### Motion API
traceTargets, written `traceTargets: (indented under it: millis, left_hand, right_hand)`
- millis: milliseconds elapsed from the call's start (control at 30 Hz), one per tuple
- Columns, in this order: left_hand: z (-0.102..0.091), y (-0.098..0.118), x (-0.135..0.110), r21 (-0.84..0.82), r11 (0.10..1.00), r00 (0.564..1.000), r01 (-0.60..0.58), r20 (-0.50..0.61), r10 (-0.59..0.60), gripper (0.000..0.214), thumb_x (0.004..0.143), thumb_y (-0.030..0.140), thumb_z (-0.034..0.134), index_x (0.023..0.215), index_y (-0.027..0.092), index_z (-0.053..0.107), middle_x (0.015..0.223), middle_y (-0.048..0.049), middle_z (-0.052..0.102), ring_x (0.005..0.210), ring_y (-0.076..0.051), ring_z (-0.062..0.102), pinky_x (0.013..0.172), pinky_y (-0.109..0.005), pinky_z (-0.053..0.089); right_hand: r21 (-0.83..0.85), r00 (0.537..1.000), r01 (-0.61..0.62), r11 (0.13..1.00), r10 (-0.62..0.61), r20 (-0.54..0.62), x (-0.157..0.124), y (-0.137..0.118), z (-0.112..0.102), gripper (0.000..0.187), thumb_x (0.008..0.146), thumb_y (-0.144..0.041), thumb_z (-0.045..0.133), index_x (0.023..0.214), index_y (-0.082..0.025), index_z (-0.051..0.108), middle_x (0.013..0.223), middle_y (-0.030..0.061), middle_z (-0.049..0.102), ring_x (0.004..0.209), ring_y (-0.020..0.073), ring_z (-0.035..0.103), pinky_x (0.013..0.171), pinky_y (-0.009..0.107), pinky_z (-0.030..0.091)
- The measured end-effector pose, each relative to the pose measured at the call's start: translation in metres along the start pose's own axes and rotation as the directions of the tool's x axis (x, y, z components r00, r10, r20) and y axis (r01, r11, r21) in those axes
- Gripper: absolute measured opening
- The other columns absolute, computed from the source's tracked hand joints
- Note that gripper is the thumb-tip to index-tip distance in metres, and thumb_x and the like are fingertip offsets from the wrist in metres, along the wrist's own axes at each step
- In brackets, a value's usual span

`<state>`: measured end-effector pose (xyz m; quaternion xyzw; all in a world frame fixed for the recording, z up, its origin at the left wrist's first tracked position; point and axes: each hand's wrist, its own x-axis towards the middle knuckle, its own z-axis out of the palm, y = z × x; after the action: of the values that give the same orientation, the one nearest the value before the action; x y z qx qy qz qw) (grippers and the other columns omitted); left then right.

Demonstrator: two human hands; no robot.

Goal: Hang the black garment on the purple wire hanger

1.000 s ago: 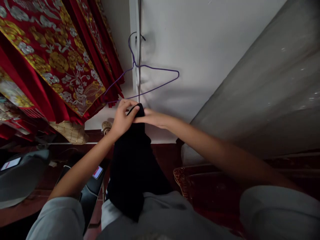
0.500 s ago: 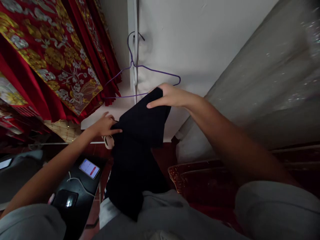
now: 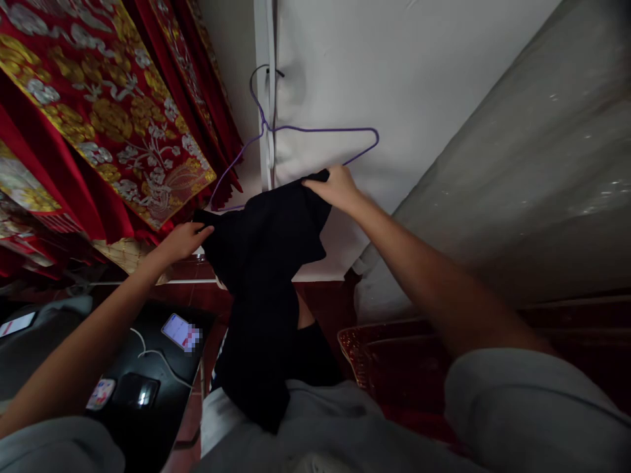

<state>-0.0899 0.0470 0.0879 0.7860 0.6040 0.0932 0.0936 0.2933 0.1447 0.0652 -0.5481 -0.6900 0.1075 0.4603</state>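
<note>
A black garment (image 3: pixel 269 240) is stretched between my two hands, its lower part hanging down over my front; its exact kind does not show. My left hand (image 3: pixel 183 242) pinches the upper left corner. At the upper right edge, my right hand (image 3: pixel 340 189) grips the cloth between thumb and fingers. Behind it a purple wire hanger (image 3: pixel 323 130) hangs from a hook on the wall strip. The hanger's lower bar is mostly hidden by the garment, and I cannot tell whether the cloth is over it.
Red embroidered cloths (image 3: pixel 113 112) hang at the upper left. On a black table (image 3: pixel 162 407) at the lower left lie a lit phone (image 3: pixel 176 330), a dark device (image 3: pixel 136 391) and a white cable (image 3: pixel 160 360). A grey sheer covering (image 3: pixel 473 230) slopes down on the right, above dark red furniture (image 3: pixel 419 361).
My left hand has moved up and left, spreading the garment's upper edge wider. My right hand has shifted slightly right. The hanger's right end has swung outward and up.
</note>
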Motion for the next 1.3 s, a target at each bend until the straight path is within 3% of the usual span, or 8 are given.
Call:
traceTargets:
  millis: [300, 400, 500, 633, 800, 900, 1100, 1300]
  left_hand:
    - [-0.008, 0.035, 0.05, -0.039, 0.999, 0.948, -0.014, -0.318, 0.001, 0.024, 0.09, 0.027, 0.045, 0.07, 0.019, 0.056, 0.081, -0.0115, 0.067, 0.085, -0.026, 0.063, 0.083, -0.036, 0.05]
    - [-0.013, 0.036, 0.064, -0.067, 0.985, 0.986, 0.161, -0.029, -0.164, 0.024, 0.087, 0.025, 0.048, 0.066, 0.018, 0.057, 0.072, -0.0112, 0.065, 0.08, -0.028, 0.068, 0.077, -0.037, 0.052]
    - [-0.017, 0.031, 0.063, -0.076, 0.956, 0.927, 0.282, 0.276, -0.252, 0.019, 0.083, 0.026, 0.056, 0.068, 0.018, 0.062, 0.066, -0.0093, 0.065, 0.068, -0.027, 0.07, 0.068, -0.035, 0.053]
    - [-0.029, 0.033, 0.049, -0.069, 0.993, 0.992, 0.099, -0.065, -0.104, 0.022, 0.091, 0.025, 0.049, 0.073, 0.019, 0.061, 0.074, -0.0093, 0.067, 0.085, -0.027, 0.07, 0.083, -0.037, 0.053]
    - [-0.042, 0.058, 0.058, -0.18, 0.962, 0.884, -0.204, -0.456, 0.103, 0.028, 0.1, 0.02, 0.04, 0.119, 0.021, 0.061, 0.12, -0.0062, 0.071, 0.114, -0.02, 0.062, 0.105, -0.037, 0.045]
    - [-0.044, 0.071, 0.076, -0.254, 0.922, 0.872, -0.292, -0.466, 0.148, 0.041, 0.095, 0.012, 0.043, 0.134, 0.023, 0.055, 0.118, -0.0034, 0.072, 0.114, -0.018, 0.062, 0.108, -0.037, 0.043]
    - [-0.053, 0.069, 0.083, -0.204, 0.904, 0.843, -0.375, -0.481, 0.241, 0.022, 0.095, 0.021, 0.05, 0.106, 0.022, 0.069, 0.116, -0.0068, 0.069, 0.116, -0.025, 0.059, 0.11, -0.04, 0.039]
    - [-0.07, 0.065, 0.072, -0.278, 0.89, 0.834, -0.361, -0.524, 0.175, 0.035, 0.098, 0.051, 0.056, 0.108, 0.02, 0.068, 0.104, -0.0046, 0.068, 0.131, -0.024, 0.041, 0.113, -0.041, 0.028]
  right_hand:
    - [0.019, 0.995, 0.079, 0.997, -0.078, -0.055, -0.006, -0.029, -0.037, 0.011, 0.076, -0.026, 0.069, 0.084, -0.019, 0.066, 0.097, 0.0125, 0.075, 0.1, 0.0329, 0.072, 0.093, 0.046, 0.058]
    - [-0.008, 0.991, 0.099, 0.995, -0.1, -0.086, -0.011, -0.032, -0.039, 0.009, 0.075, -0.028, 0.069, 0.078, -0.02, 0.065, 0.093, 0.012, 0.076, 0.098, 0.0321, 0.072, 0.093, 0.046, 0.057]
    - [-0.017, 0.99, 0.1, 0.995, -0.101, -0.102, -0.013, -0.032, -0.04, 0.01, 0.074, -0.029, 0.07, 0.075, -0.021, 0.064, 0.09, 0.0112, 0.075, 0.095, 0.0316, 0.071, 0.091, 0.045, 0.058]
    - [-0.002, 0.992, 0.082, 0.997, -0.082, -0.092, -0.013, -0.029, -0.037, 0.01, 0.073, -0.027, 0.07, 0.074, -0.021, 0.063, 0.087, 0.0113, 0.074, 0.093, 0.0313, 0.071, 0.09, 0.046, 0.057]
    - [0.046, 0.994, 0.083, 0.996, -0.079, -0.082, -0.028, -0.038, -0.034, 0.015, 0.08, -0.029, 0.068, 0.07, -0.022, 0.059, 0.077, 0.0081, 0.069, 0.09, 0.0297, 0.07, 0.09, 0.045, 0.057]
    - [0.072, 0.989, 0.136, 0.988, -0.132, -0.061, -0.036, -0.041, -0.042, 0.016, 0.086, -0.038, 0.063, 0.079, -0.023, 0.064, 0.084, 0.0073, 0.071, 0.097, 0.0305, 0.069, 0.096, 0.047, 0.055]
    - [0.133, 0.971, 0.183, 0.974, -0.158, -0.179, -0.007, -0.012, -0.083, 0.026, 0.079, -0.053, 0.073, 0.099, -0.037, 0.066, 0.098, 0.0036, 0.076, 0.137, 0.0284, 0.047, 0.115, 0.047, 0.035]
    - [0.378, 0.998, -0.02, 0.926, -0.006, 0.07, 0.014, 0.003, -0.114, 0.044, 0.055, -0.054, 0.091, 0.076, -0.024, 0.067, 0.082, 0.0087, 0.072, 0.101, 0.0284, 0.063, 0.097, 0.05, 0.046]
